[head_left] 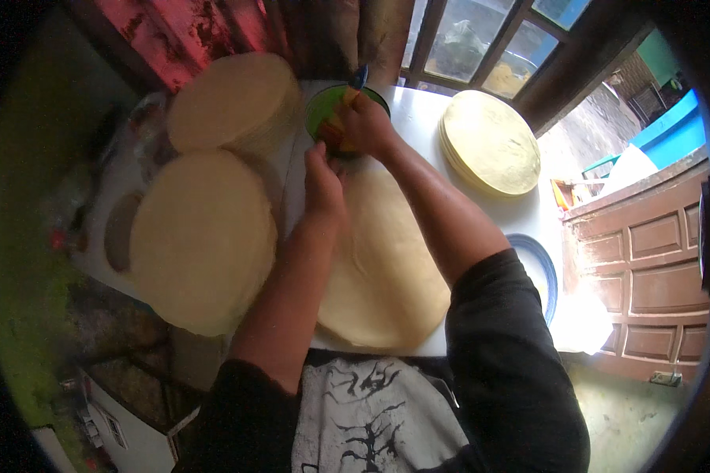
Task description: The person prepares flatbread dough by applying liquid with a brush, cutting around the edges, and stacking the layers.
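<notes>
My right hand (366, 122) grips a tool (357, 77) with a dark blue top end and yellowish part, held upright over a green bowl (320, 107) at the back of the white table; the tool's lower end is unclear. Close by on the left, my left hand (323, 172) is at the bowl's front edge, its fingers mostly hidden. Beneath both forearms lies a large round sheet of pale dough (379, 268), reaching almost to the table's front edge (426, 351).
Pale round stacks sit at back left (225, 102) and front left (193, 244). A yellower stack (489, 142) is at back right, a blue-rimmed round tray (544, 276) below it. A paned window (465, 47) stands behind; a brown panelled door (647, 284) is at right.
</notes>
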Demonstrator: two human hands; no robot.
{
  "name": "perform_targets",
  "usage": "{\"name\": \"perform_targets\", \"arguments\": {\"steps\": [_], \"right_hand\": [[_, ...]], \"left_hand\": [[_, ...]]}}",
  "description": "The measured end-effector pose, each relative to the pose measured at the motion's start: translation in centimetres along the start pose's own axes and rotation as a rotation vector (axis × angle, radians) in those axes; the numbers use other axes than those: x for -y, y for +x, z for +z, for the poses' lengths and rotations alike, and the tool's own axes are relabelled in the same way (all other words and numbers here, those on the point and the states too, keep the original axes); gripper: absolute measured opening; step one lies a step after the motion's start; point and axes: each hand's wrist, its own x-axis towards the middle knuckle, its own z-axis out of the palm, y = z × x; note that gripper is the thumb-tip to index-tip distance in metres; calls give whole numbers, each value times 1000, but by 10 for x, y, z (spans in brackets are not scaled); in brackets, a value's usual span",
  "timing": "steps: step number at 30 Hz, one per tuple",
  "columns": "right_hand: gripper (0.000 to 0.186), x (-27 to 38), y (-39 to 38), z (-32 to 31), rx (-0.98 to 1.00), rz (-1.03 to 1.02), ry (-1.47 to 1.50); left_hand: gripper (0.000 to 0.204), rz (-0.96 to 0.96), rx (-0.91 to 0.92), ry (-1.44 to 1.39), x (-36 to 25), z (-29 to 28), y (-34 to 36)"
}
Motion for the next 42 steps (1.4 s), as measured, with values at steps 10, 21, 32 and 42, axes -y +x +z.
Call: {"name": "perform_targets", "arguments": {"steps": [10,21,32,42], "right_hand": [[13,35,-152,-97,-190,-510,-198],[11,14,-241,-70,187,18,87],[28,17,-210,-60,12,-447,-366],[26,105,-255,-30,-22,-585,-319]], "left_hand": [[60,824,800,1200,-77,-80,-181],[52,838,464,1899,-183,-228,-190],[41,1095,742,1809,-198,-226,-187],[36,1053,764,1891,-222,-272,-189]]}}
